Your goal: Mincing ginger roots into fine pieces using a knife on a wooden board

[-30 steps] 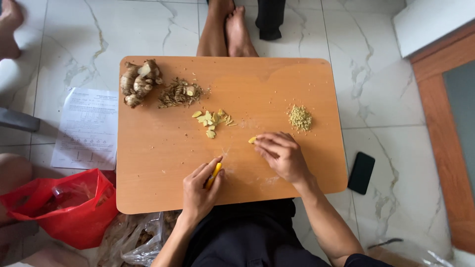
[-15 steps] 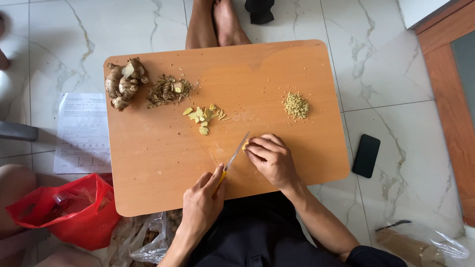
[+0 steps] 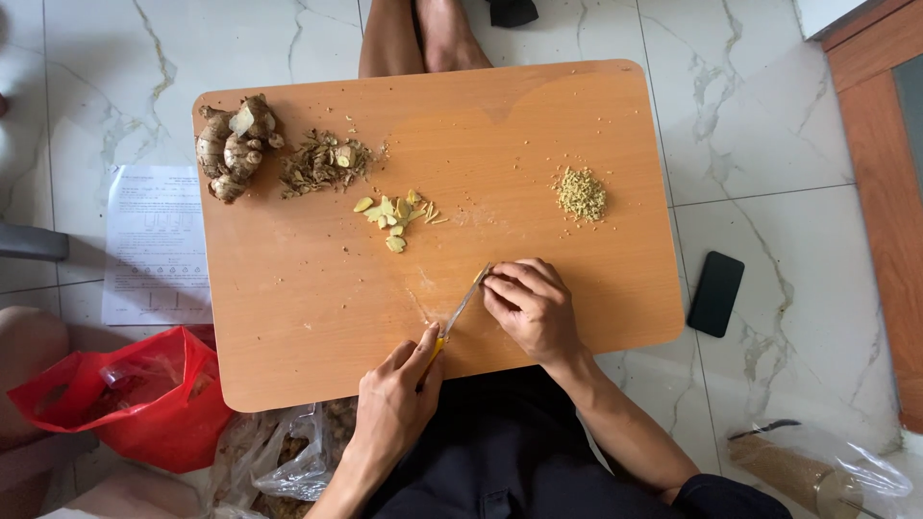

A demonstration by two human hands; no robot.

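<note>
The bench (image 3: pixel 288 317) carried a ginger root (image 3: pixel 234 144), peelings (image 3: pixel 317 163), slices (image 3: pixel 392 213) and a minced heap (image 3: pixel 581 192). My left hand (image 3: pixel 399 394) was clamped on the knife (image 3: pixel 460 312) handle. My right hand (image 3: pixel 534 308) pinched a small, hidden ginger piece at the blade tip; probably firm, light, slippery, best held by fingertips.

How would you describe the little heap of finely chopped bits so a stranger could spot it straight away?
Start with the wooden board on the tiled floor. Along its far side lie four heaps: whole ginger roots at the left corner, brown peelings, pale slices, then the chopped heap alone toward the right. It is the only fine, grainy yellowish mound, beyond the right hand.
</note>
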